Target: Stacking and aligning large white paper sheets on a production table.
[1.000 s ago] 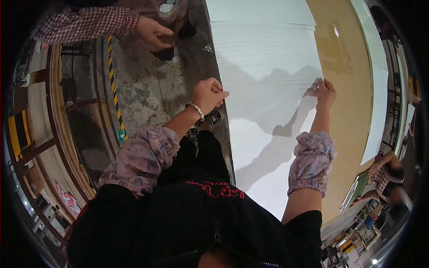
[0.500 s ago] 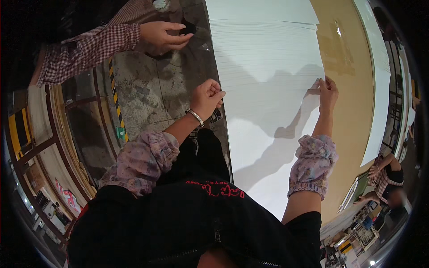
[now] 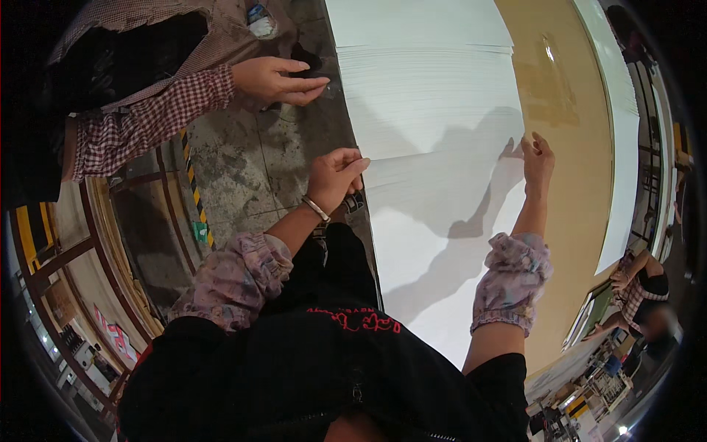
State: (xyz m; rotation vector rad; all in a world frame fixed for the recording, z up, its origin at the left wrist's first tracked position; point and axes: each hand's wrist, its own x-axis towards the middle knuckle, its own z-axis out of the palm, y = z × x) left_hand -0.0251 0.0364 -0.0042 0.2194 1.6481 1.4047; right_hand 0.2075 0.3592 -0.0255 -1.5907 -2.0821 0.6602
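Note:
Overlapping white paper sheets (image 3: 434, 81) lie in a long stack before me, their edges staggered in many thin lines. My left hand (image 3: 337, 175), with a bracelet at the wrist, is closed in a pinch on the left edge of a white sheet. At the stack's right edge, my right hand (image 3: 538, 163) has its thumb and bent fingers at the sheet's border, seemingly in a loose pinch. Shadows of my arms and head fall across the paper. Patterned oversleeves cover both my forearms.
Another person's hand (image 3: 276, 79) in a checked sleeve reaches in from the upper left, palm turned up. Brown board (image 3: 567, 169) with clear tape lies right of the stack, with more white sheets (image 3: 622, 147) beyond. Another person (image 3: 639, 287) stands at far right. A striped floor line (image 3: 193, 173) runs at left.
The paper stack has shifted slightly left in view. My left hand has moved a little lower. The other person's hand has come slightly nearer the stack. My right hand's fingers are somewhat more spread.

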